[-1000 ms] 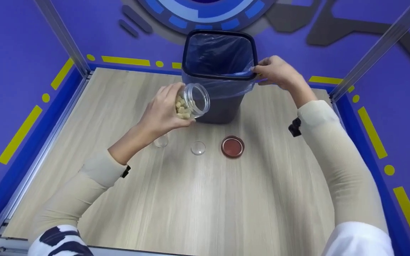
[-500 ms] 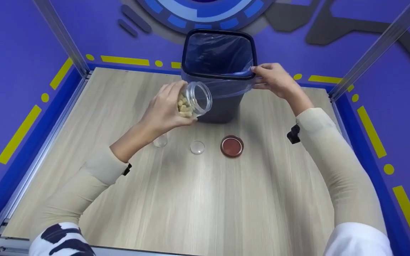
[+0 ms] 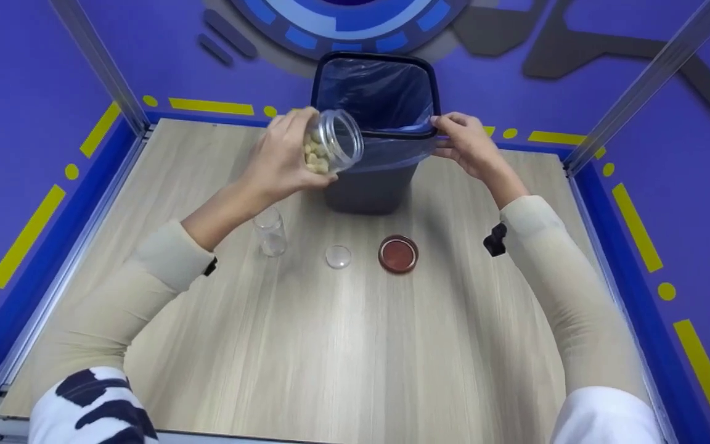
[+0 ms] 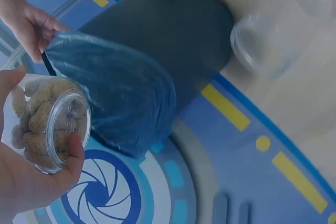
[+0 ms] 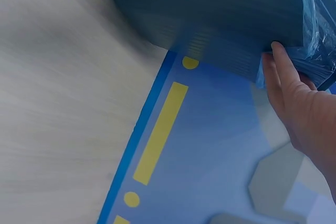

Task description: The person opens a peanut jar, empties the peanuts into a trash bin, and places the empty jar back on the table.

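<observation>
My left hand (image 3: pixel 278 151) grips a clear jar (image 3: pixel 344 142) tilted on its side, its open mouth turned to the right. Peanuts in their shells (image 4: pixel 42 114) lie inside, towards the base. Just behind the jar stands a dark trash can (image 3: pixel 367 191), lined with a clear plastic bag (image 3: pixel 386 151) folded over its black rim. At the can's near right corner, my right hand (image 3: pixel 469 145) holds the rim and liner, thumb on top. Its fingers (image 5: pixel 286 69) lie along the outside in the right wrist view.
A reddish-brown lid (image 3: pixel 398 254) lies inside up on the wooden table (image 3: pixel 355 345). Left of it are a small clear disc (image 3: pixel 338 256) and a clear glass container (image 3: pixel 270 231). Blue-purple panels (image 3: pixel 16 123) wall in the table at the back and sides.
My left hand has lifted the jar up and over the near rim of the trash can, uncovering more of the glass container. The right hand stays at the corner, its fingers slightly shifted.
</observation>
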`<state>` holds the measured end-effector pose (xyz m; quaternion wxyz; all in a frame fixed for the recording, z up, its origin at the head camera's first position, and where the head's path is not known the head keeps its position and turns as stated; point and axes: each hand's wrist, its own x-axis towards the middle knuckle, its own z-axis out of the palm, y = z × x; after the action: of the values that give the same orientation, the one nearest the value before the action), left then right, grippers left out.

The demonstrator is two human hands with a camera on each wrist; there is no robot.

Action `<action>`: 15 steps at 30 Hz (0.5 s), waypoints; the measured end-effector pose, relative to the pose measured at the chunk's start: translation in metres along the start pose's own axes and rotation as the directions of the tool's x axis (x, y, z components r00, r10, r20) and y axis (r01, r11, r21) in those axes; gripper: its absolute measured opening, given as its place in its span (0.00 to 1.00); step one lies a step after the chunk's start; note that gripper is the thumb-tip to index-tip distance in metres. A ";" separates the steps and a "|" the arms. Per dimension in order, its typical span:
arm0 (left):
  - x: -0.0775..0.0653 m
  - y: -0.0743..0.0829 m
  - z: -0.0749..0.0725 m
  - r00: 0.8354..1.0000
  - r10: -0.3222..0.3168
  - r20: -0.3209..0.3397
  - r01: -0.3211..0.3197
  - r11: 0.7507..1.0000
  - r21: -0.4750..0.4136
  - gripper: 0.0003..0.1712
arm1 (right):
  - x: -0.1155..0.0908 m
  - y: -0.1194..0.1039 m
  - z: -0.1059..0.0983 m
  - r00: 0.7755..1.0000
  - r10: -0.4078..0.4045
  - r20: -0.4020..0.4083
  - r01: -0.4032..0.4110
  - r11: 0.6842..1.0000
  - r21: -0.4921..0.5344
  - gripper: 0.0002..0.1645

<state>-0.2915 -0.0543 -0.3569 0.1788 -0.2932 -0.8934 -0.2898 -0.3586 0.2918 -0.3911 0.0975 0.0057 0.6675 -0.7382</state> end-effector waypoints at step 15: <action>0.079 -0.004 -0.035 0.974 -0.183 0.135 0.146 0.957 0.251 0.59 | 0.000 0.001 0.004 0.998 0.042 -0.035 -0.042 0.999 0.017 0.20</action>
<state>-0.3492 -0.0452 -0.2927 0.1174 -0.2158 -0.9543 -0.1701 -0.3582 0.2879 -0.3918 0.1011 0.0337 0.6629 -0.7411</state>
